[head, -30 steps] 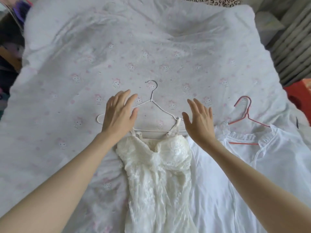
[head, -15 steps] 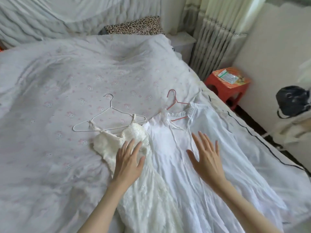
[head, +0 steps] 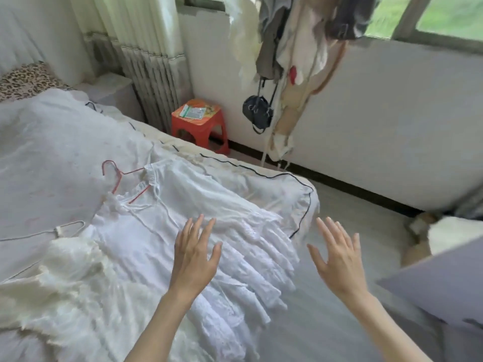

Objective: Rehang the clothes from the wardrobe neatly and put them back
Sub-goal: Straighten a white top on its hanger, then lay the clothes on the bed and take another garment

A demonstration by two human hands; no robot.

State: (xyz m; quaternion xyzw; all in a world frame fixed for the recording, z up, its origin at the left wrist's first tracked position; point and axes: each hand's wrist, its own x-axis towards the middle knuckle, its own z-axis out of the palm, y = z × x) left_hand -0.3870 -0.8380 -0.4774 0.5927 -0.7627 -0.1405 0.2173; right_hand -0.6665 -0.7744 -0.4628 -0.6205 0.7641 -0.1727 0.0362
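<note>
A white ruffled dress (head: 209, 226) lies on the bed on a red hanger (head: 117, 176), collar toward the far left. Beside it at the lower left lies a cream lace dress (head: 68, 278) on a white hanger (head: 62, 228), partly cut off by the frame edge. My left hand (head: 194, 257) hovers with fingers spread over the white dress's skirt. My right hand (head: 339, 259) is raised off the bed's right edge, fingers spread, holding nothing.
Clothes and a black bag (head: 257, 113) hang at the upper middle near the window. A red stool (head: 198, 124) stands by the wall beside the bed (head: 39, 152). A leopard-print pillow (head: 23, 79) is at the far left. A grey panel (head: 444, 280) juts in at right.
The view has swung to the right, away from the bed toward the wall and hanging clothes. Both hands have left the dresses and moved right, still open and empty.
</note>
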